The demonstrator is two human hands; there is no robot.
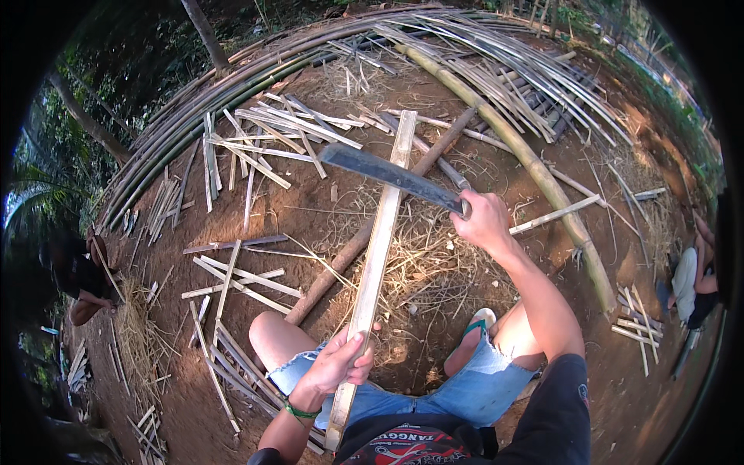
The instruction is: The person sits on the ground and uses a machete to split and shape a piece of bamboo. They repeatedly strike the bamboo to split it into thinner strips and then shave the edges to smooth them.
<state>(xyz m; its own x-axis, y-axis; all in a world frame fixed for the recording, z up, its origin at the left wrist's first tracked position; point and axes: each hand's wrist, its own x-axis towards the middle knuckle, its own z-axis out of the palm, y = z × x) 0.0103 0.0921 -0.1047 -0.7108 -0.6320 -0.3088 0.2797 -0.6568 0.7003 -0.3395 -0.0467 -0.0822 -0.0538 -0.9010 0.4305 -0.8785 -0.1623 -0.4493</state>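
Note:
My left hand (341, 362) is closed round the lower part of a long split bamboo strip (375, 246), its pale inner side facing up. The strip slants up and away from my lap and passes over a brown log (339, 273) on the ground. In my right hand (482, 222) is the handle of a machete (387, 172), gripped in a fist. Its broad dark blade points left and lies across the upper part of the strip; whether it touches the strip I cannot tell.
Pale shavings (434, 287) litter the ground before my knees. Split strips (271, 128) lie in loose piles at the left. A thick bamboo pole (535, 167) runs along the right, near stacked poles (535, 85). One person (77, 271) sits far left, another (694, 271) far right.

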